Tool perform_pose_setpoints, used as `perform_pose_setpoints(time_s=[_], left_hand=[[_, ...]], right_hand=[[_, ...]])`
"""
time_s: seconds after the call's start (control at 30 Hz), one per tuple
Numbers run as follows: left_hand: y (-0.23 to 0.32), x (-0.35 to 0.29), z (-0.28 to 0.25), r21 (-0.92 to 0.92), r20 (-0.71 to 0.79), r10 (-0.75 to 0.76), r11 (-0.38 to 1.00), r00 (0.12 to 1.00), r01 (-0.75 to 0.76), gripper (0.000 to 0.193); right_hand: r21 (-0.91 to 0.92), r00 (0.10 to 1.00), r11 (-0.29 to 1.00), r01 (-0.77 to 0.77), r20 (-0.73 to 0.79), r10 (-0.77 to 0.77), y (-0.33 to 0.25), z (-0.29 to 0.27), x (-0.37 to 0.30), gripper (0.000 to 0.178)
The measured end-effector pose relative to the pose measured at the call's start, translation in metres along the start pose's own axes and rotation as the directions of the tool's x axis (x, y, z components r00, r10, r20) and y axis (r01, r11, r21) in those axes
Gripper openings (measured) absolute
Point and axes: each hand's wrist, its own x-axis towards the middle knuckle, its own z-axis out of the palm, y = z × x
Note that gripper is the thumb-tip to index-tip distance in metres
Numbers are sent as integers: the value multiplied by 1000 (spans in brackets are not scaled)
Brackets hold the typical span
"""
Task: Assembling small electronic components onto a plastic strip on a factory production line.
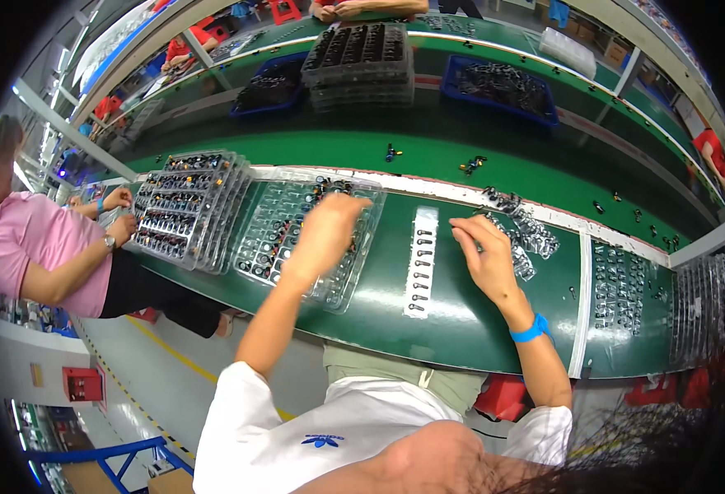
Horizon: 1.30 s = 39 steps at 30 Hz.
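My left hand [328, 235] is over a clear plastic tray [342, 296] whose pockets hold small dark cylindrical parts. Motion blurs its fingers, and whether they hold anything is hidden. Beside that tray a white strip [417, 306] lies on the green bench, bearing a column of several small black pieces [420, 275]. Just right of the strip's upper end is my right hand [486, 259], fingers bent and thumb and fingertips drawn together; anything between them is too small to make out. Small clear-and-dark parts [535, 235] lie in a loose pile behind the right hand.
Stacked filled trays [185, 210] stand at left, beside a co-worker in a pink shirt [53, 255]. Beyond the bench's white edge runs a green conveyor [313, 152] with scattered parts. Further back are a tray stack [358, 70] and a blue bin [502, 86]. More trays [700, 309] stand right.
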Motion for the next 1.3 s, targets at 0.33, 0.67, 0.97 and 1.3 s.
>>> perform_pose_setpoints(time_s=[0.33,0.67,0.97,1.3], left_hand=[[-10,-35,-33,94,229,11,995,973,-34,20],[-15,-37,-9,166,317,194,952,928,-256,30],[40,1,-6,-531,25,-15,847,1000,26,20],[77,-9,68,-885,192,-133,405,972,230,27]], right_hand=[[236,983,957,-167,111,145,-3,2,-7,14],[338,969,910,-242,136,207,-10,-6,-30,14],[215,979,958,-192,-25,202,-20,-13,-25,13],[260,1000,966,-3,-19,9,-28,-8,-12,16]])
